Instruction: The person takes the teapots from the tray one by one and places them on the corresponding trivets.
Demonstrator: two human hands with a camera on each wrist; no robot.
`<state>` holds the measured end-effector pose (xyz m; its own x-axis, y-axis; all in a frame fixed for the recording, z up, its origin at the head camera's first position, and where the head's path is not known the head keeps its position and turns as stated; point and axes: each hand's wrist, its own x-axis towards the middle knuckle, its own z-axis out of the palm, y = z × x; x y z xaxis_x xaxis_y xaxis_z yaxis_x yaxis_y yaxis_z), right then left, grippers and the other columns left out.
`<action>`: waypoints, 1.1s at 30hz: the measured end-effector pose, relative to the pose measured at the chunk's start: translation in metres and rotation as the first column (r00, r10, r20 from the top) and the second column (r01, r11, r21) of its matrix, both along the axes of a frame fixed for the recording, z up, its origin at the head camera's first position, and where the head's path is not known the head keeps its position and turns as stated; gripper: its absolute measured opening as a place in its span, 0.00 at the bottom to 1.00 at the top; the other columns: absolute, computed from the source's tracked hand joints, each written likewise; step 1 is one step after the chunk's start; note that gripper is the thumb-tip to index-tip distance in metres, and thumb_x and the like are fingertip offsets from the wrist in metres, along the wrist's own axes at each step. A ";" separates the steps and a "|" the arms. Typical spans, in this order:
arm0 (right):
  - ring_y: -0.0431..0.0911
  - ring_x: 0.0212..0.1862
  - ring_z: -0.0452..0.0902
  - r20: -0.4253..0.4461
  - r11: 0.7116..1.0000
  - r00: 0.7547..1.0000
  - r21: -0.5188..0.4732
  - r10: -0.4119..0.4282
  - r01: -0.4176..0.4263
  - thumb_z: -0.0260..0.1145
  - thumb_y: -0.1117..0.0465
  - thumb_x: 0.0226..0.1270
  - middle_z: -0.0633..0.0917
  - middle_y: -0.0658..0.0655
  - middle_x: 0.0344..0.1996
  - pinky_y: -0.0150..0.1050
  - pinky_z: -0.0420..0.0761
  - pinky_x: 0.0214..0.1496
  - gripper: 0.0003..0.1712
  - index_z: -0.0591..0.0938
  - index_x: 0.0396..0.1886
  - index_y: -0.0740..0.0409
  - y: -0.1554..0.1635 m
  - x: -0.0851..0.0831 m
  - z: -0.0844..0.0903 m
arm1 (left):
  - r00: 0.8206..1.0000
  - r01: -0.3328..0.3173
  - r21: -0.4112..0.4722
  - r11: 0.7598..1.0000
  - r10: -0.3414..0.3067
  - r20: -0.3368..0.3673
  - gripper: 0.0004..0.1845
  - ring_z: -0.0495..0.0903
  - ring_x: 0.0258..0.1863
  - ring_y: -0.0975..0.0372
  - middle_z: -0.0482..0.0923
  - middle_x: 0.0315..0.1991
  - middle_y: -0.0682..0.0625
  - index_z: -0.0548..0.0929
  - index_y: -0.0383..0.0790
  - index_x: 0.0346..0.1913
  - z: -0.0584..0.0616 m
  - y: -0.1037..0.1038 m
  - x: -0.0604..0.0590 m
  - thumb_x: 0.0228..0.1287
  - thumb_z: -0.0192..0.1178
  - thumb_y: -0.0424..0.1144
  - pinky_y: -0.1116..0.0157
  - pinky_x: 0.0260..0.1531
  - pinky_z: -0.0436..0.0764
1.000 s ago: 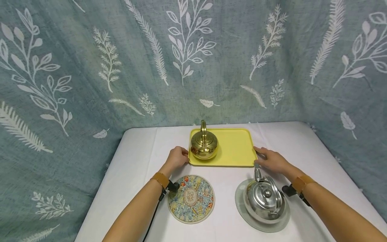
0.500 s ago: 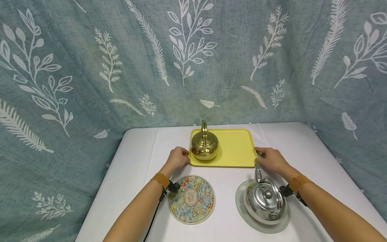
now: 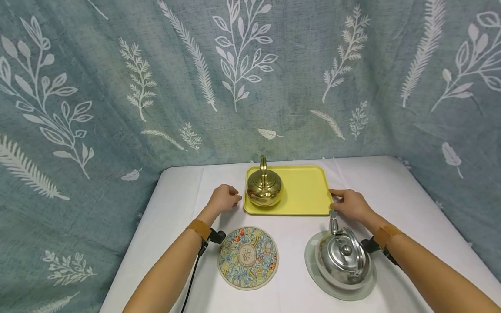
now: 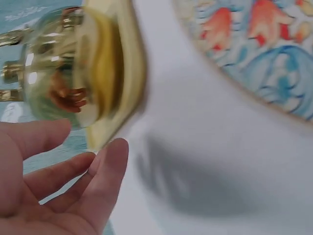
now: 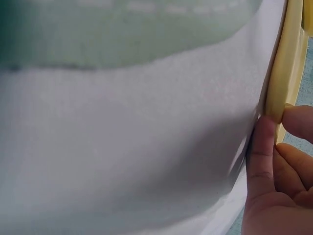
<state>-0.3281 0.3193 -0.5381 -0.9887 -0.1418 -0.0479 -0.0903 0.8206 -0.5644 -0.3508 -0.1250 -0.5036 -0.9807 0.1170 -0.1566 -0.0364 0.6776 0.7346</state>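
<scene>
A yellow tray [image 3: 307,191] lies at the back of the white table, with a shiny brass teapot [image 3: 264,189] on its left half. My left hand [image 3: 224,198] is just off the tray's left edge, its fingers loosely bent around nothing. In the left wrist view, the fingertips [image 4: 115,149] sit near the tray's corner, a small gap apart from it. At the opposite end, my right hand [image 3: 349,204] pinches the tray's right rim. The thumb and a finger [image 5: 261,152] meet that rim in the right wrist view.
A steel teapot [image 3: 344,256] stands on a grey-green round mat [image 3: 312,258] at the front right, its spout near my right hand. Left of it lies a flower-patterned round mat [image 3: 248,267]. A leaf-print curtain [image 3: 250,87] hangs behind the table.
My left hand has let go of the tray's left edge and moved slightly left and up. My right hand stays at the right rim. The tray and teapots have not moved.
</scene>
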 end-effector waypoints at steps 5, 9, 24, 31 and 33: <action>0.56 0.47 0.84 0.007 1.000 1.000 -0.010 0.002 -0.002 0.76 0.58 0.69 0.88 0.70 0.53 0.47 0.84 0.42 0.39 0.77 0.75 0.70 0.002 0.000 0.001 | 1.000 0.014 0.069 0.998 -0.014 -0.006 0.22 0.91 0.41 0.56 0.87 0.55 0.38 0.83 0.29 0.69 0.019 -0.001 -0.004 0.82 0.64 0.41 0.56 0.46 0.89; 0.56 0.48 0.85 0.005 1.000 1.000 -0.018 0.002 -0.002 0.76 0.58 0.69 0.87 0.71 0.56 0.45 0.83 0.42 0.38 0.77 0.75 0.69 0.003 -0.001 -0.002 | 0.999 0.043 0.136 0.990 -0.039 -0.035 0.21 0.91 0.44 0.53 0.86 0.55 0.37 0.82 0.30 0.68 0.037 0.004 -0.005 0.83 0.63 0.40 0.53 0.50 0.89; 0.58 0.50 0.87 -0.125 0.990 0.982 0.044 0.140 -0.135 0.73 0.63 0.72 0.78 0.70 0.71 0.53 0.86 0.49 0.29 0.81 0.68 0.74 0.003 0.005 -0.001 | 0.984 0.133 0.144 0.981 -0.113 -0.139 0.18 0.91 0.48 0.51 0.87 0.56 0.41 0.84 0.34 0.68 0.071 0.029 -0.012 0.84 0.61 0.39 0.60 0.47 0.89; 0.50 0.45 0.85 -0.149 0.987 0.976 0.065 0.157 -0.149 0.73 0.63 0.72 0.80 0.69 0.70 0.45 0.82 0.43 0.29 0.82 0.68 0.73 0.003 0.004 -0.001 | 0.984 0.157 0.232 0.960 -0.131 -0.122 0.19 0.90 0.50 0.48 0.87 0.55 0.38 0.82 0.28 0.68 0.078 0.039 -0.011 0.84 0.60 0.35 0.54 0.54 0.87; 0.49 0.44 0.84 -0.147 0.988 0.977 0.058 0.152 -0.145 0.73 0.63 0.72 0.80 0.68 0.71 0.44 0.82 0.43 0.29 0.82 0.69 0.73 0.003 0.004 -0.001 | 0.987 0.147 0.270 0.951 -0.124 -0.101 0.18 0.90 0.50 0.48 0.86 0.55 0.37 0.82 0.27 0.67 0.081 0.042 -0.010 0.84 0.60 0.34 0.52 0.55 0.87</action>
<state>-0.3243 0.3224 -0.5391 -0.9532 -0.2887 0.0898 -0.2941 0.8170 -0.4960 -0.3606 -0.0831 -0.4226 -0.9607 0.2770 -0.0195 0.1094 0.4422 0.8902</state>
